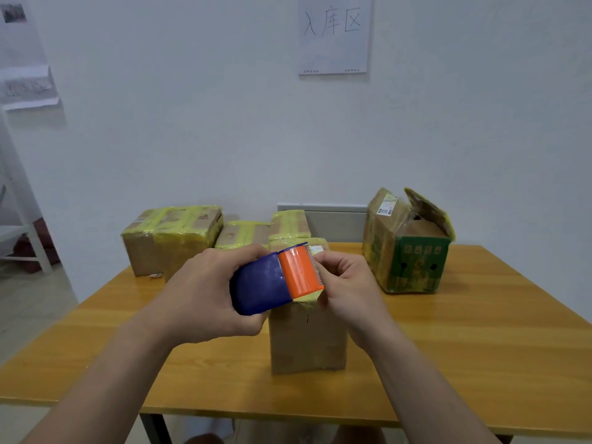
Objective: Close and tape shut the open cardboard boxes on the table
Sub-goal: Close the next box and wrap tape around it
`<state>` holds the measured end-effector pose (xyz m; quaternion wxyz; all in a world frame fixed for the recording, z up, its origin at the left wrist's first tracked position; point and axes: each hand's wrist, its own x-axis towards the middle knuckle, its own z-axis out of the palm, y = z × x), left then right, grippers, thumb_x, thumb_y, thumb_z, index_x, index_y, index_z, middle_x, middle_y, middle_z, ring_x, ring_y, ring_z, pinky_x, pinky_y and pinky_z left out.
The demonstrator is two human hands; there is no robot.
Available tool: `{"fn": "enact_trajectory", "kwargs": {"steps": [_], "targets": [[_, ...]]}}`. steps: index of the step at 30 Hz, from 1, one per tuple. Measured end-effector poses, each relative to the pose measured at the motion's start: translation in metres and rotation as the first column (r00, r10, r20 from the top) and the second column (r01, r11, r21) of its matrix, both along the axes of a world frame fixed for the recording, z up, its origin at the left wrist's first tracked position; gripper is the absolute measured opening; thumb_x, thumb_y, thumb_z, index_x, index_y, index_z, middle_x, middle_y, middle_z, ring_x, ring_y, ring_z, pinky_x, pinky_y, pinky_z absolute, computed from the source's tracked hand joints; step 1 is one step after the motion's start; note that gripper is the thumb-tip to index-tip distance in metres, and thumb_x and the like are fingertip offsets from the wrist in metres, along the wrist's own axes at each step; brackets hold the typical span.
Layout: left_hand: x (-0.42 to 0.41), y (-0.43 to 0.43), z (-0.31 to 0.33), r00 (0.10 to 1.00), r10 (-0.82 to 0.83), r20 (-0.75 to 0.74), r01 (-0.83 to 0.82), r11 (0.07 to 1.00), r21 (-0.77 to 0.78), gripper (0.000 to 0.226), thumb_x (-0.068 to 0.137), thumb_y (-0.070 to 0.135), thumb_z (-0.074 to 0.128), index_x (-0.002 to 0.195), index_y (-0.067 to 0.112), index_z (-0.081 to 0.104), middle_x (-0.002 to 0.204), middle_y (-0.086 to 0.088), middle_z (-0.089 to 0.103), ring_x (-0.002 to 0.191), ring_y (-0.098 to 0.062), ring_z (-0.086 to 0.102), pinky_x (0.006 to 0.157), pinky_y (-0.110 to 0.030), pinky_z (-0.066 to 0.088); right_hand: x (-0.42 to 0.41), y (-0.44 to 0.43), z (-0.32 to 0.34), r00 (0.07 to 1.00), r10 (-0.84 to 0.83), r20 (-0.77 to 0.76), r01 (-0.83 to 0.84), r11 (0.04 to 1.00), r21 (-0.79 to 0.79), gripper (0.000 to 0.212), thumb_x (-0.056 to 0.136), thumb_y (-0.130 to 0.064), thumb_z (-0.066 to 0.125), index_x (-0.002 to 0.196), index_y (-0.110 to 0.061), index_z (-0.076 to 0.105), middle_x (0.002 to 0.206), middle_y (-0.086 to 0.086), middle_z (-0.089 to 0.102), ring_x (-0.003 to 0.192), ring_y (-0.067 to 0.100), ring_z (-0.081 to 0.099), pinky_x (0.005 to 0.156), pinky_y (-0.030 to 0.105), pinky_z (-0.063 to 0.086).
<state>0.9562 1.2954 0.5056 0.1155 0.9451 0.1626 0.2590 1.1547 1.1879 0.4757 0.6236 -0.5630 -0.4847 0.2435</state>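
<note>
My left hand (205, 293) grips a blue and orange tape dispenser (272, 278), held above a small brown cardboard box (306, 338) in the middle of the wooden table (464, 347). My right hand (347, 290) pinches the yellow tape end at the dispenser's toothed edge, over the box's top front corner. A green-printed box (413, 264) stands at the right with its top flaps open. At the back left sit taped boxes: a large one (169, 241) and two smaller ones (243, 235) with yellow tape across their tops.
A white wall rises right behind the table, with a paper sign (334, 33) pinned to it. A white frame (22, 232) stands on the floor at the left. The table's front edge is close to me.
</note>
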Motion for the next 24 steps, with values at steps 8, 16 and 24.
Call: {"fn": "enact_trajectory", "kwargs": {"steps": [8,16,24], "targets": [[-0.003,0.005,0.007,0.999,-0.039,0.029,0.038,0.998,0.044,0.062,0.077,0.045,0.086,0.131,0.044,0.056,0.107,0.022,0.069,0.092,-0.008,0.067,0.066,-0.032,0.057,0.002,0.000,0.000,0.999,-0.038,-0.004,0.038,0.997,0.063,0.031,0.090,-0.044,0.058,0.089,-0.019,0.077,0.083,0.007,0.076,0.071,0.011,0.069,0.054,0.018,0.051],[-0.017,0.014,0.009,1.000,-0.008,-0.029,0.009,1.000,0.006,0.056,0.073,0.043,0.085,0.124,0.041,0.063,0.101,0.014,0.072,0.088,-0.011,0.070,0.066,-0.041,0.059,0.026,-0.005,-0.013,0.956,-0.119,-0.267,0.149,0.984,0.096,0.026,0.099,-0.022,0.065,0.089,-0.001,0.078,0.072,0.009,0.070,0.064,0.014,0.063,0.053,0.022,0.051],[-0.031,0.014,0.016,0.996,0.044,-0.075,-0.036,0.994,0.106,0.047,0.066,0.047,0.082,0.108,0.049,0.062,0.086,0.034,0.064,0.082,0.003,0.064,0.057,-0.011,0.041,0.062,-0.013,-0.022,0.926,-0.302,-0.225,0.314,0.949,0.018,0.020,0.098,-0.020,0.067,0.088,-0.008,0.080,0.065,0.003,0.068,0.058,0.011,0.060,0.051,0.021,0.050]]}}
